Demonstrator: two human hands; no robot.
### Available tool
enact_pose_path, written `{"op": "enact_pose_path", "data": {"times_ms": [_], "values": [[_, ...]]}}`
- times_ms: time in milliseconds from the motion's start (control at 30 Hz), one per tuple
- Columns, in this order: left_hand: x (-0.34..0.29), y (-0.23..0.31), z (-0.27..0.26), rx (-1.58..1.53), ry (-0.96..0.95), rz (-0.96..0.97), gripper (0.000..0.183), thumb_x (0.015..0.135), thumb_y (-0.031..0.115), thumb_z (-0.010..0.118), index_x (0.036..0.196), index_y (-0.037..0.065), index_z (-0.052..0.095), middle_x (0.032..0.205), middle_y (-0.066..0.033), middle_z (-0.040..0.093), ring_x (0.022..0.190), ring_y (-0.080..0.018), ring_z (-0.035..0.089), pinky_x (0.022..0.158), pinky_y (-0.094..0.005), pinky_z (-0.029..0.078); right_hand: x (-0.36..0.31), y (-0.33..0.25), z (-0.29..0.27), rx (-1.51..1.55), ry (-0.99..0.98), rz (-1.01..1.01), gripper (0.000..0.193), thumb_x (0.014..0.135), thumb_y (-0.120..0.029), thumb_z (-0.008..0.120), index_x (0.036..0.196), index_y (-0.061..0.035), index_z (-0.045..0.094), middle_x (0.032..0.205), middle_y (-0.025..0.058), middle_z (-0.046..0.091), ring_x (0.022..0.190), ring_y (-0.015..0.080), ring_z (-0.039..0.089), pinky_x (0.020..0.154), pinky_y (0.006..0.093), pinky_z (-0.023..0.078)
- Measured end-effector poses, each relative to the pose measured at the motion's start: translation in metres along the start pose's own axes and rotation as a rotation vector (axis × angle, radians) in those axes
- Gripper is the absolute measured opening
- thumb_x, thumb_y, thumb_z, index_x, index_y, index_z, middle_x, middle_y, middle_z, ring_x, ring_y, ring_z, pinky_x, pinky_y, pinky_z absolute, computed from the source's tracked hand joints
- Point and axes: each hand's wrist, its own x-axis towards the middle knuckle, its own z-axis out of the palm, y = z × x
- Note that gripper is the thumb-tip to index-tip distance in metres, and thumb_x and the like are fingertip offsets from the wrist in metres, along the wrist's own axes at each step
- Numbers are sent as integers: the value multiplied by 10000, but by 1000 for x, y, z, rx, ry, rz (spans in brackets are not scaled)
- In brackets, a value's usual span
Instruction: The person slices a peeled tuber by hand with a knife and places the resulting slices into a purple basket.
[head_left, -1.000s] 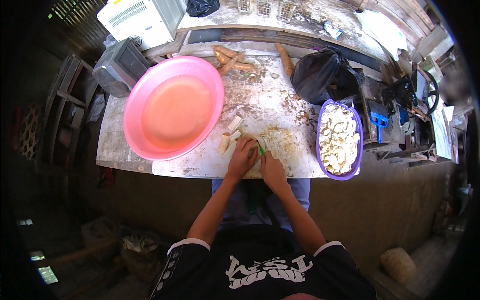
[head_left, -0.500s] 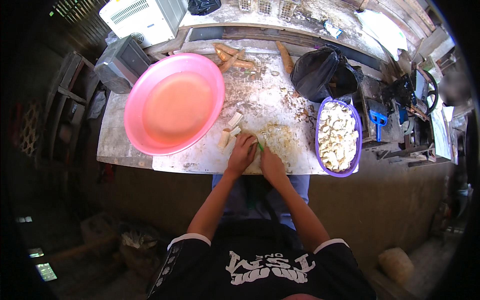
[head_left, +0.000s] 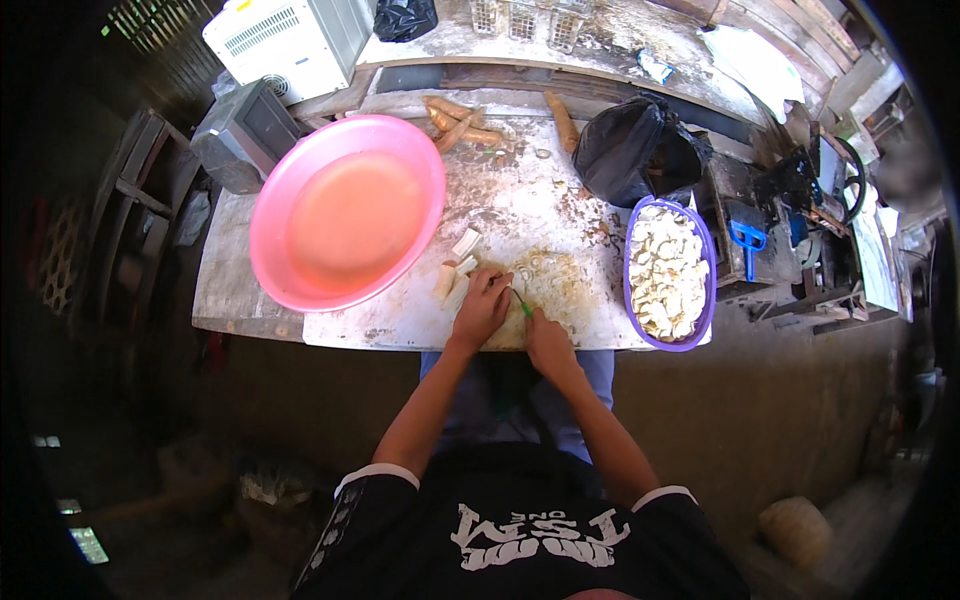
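Drawn slightly off from the left hand [head_left: 482,315], whose grip I cannot tell, the right hand [head_left: 550,342] clamps a green-handled knife [head_left: 527,309] above the whitish bench [head_left: 510,190], pale slices [head_left: 667,270] filling an oval purple plastic tub [head_left: 711,275], peeled blocky chunks [head_left: 466,243] and long brown roots [head_left: 563,122] left unsliced.

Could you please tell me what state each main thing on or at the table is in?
Left hand: fingers curled, what lies beneath mostly hidden
Right hand: closed around the green-handled knife
Green-handled knife: gripped, pointing toward the left hand
Pale root pieces: peeled and cut
Brown roots: seemingly whole and unpeeled
Pink basin: partly filled with cloudy liquid
Purple tub: filled with pale slices
Large black bag: mouth open
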Motion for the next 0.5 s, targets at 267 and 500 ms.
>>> {"op": "enact_pose_path", "data": {"times_ms": [267,500], "values": [[0,-4,0,-9,-21,-4,287,732,-11,575,1018,16,562,938,-143,473,889,-292,470,751,-350,425,-2,-10,3,80,79,17,230,896,-240,383,919,-20,445,673,287,552,665,466,543,605,536,427],[-2,-4,-1,-33,-24,-6,302,737,-8,577,1037,11,550,947,-148,472,890,-302,468,762,-354,417,7,-14,8,38,56,55,236,898,-252,382,929,-26,443,724,261,571,700,445,560,622,526,439]]}}
